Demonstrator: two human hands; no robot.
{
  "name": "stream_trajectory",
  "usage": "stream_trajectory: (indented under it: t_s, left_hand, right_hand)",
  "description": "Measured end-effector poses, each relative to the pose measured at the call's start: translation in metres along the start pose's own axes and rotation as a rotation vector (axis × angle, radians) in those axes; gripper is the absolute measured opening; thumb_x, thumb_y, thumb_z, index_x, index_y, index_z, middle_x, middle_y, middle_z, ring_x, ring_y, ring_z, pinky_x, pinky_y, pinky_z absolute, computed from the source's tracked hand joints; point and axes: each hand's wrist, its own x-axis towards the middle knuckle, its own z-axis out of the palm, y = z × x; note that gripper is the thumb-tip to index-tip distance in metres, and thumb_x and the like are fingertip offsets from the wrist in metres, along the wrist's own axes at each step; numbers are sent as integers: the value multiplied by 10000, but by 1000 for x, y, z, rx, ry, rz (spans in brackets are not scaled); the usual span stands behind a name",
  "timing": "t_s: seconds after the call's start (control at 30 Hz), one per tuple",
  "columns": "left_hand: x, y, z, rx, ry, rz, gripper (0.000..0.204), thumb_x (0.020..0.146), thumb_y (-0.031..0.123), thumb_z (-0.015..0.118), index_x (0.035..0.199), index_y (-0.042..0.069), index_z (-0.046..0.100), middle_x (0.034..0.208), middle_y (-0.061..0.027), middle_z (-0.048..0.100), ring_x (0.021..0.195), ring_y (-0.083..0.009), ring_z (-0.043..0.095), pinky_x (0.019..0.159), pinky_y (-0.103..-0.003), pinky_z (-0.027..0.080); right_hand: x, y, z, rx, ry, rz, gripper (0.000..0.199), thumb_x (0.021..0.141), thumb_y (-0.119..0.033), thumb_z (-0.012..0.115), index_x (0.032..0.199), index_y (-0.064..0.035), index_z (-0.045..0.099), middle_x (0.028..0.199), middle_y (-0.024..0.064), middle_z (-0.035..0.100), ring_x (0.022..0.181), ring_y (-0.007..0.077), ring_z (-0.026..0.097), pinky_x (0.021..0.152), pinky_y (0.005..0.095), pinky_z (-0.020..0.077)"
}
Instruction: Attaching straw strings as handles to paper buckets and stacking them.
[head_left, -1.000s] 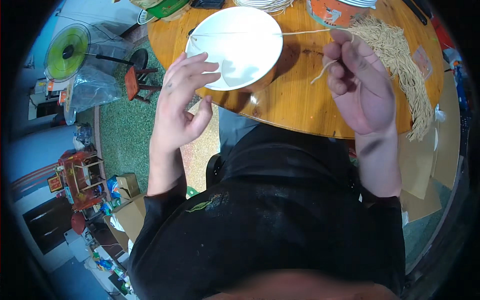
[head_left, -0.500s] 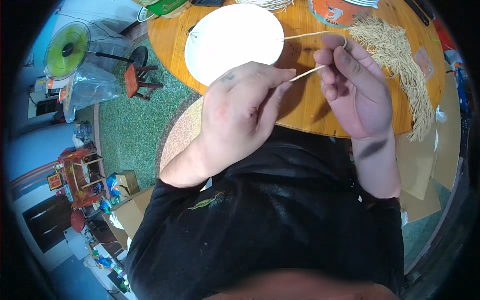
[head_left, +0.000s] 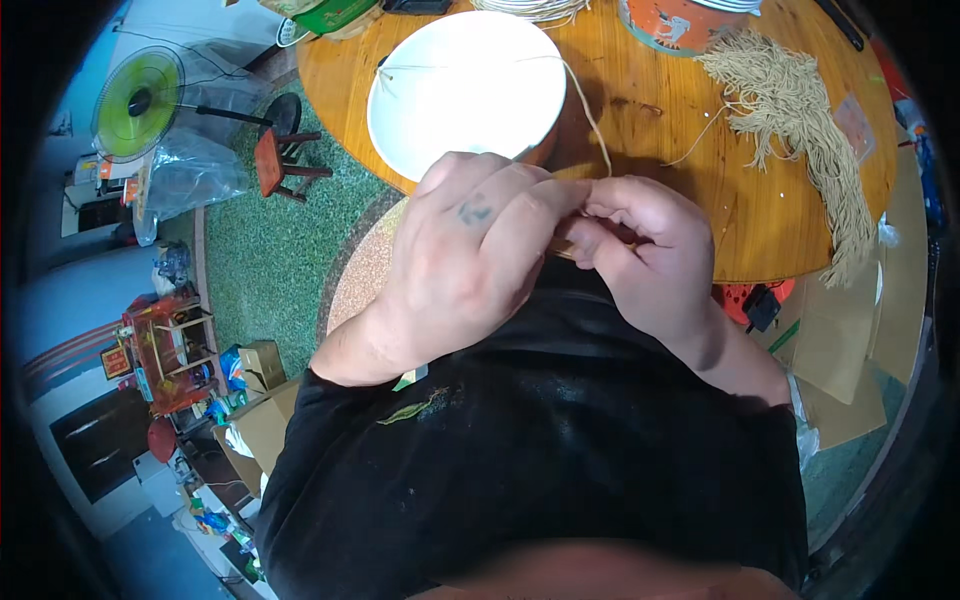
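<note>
A thin beige cord [head_left: 592,115] crosses the top of a round white tub [head_left: 450,120], drops over its right side and runs down to my fingers. My left hand [head_left: 465,250] is closed, back upward, with thumb and fingertips meeting those of the other hand. Bent and pinching, my right hand [head_left: 655,235] presses its fingertips against the left ones at the cord. My knuckles hide the short piece between the fingers. Right of the tub, a thick hank of beige cords [head_left: 790,110] lies on the wooden table [head_left: 660,140], one loose strand trailing toward the middle.
An orange patterned container [head_left: 680,25] stands at the table's far side, near a coil of white cord [head_left: 530,8] and a green container [head_left: 335,12]. Leftward on the floor are a small wooden stool [head_left: 272,163] and a green fan [head_left: 138,103]. Cardboard [head_left: 835,330] lies at the right.
Both hands have come together and lower, the right one moving left and toward my body. The cord, stretched between them before, now hangs slack from the tub's right side.
</note>
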Motion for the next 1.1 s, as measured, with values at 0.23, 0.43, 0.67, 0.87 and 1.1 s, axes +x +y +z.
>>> stream_trajectory:
  t_s: [0.23,0.43,0.67,0.87,1.1]
  left_hand:
    - [2,-5,-9,10,-9,59,272,787,-11,861,1031,49,755,979,-69,765,904,-264,730,803,-389,541]
    - [24,-15,-2,68,37,-216,599,767,245,987,1238,12,701,1142,-140,750,1008,-305,738,889,-400,584]
    - [26,-27,11,-75,-93,-404,275,864,89,818,1127,19,787,898,-176,763,768,-305,779,693,-386,625]
    - [27,-22,6,-77,-220,-513,368,866,12,796,1232,54,795,1022,-75,810,828,-125,713,721,-284,586]
    - [24,-25,12,-67,-160,-398,374,856,18,828,1226,58,795,1116,-88,797,919,-168,725,778,-307,586]
  right_hand:
    - [13,-5,-12,-323,-20,-364,133,891,55,810,1007,12,761,884,95,754,750,186,743,680,313,606]
    - [25,14,-14,-159,235,-264,108,907,68,785,943,-22,738,731,-27,536,608,56,486,568,220,389]
    - [33,38,-2,-31,237,-250,78,925,18,824,984,0,778,833,28,716,737,58,672,625,224,534]
    - [32,53,0,6,250,-314,96,914,23,835,982,6,768,866,44,742,756,79,706,650,229,558]
    - [28,52,-1,10,221,-283,101,920,23,829,994,7,763,882,46,749,773,82,718,668,233,570]
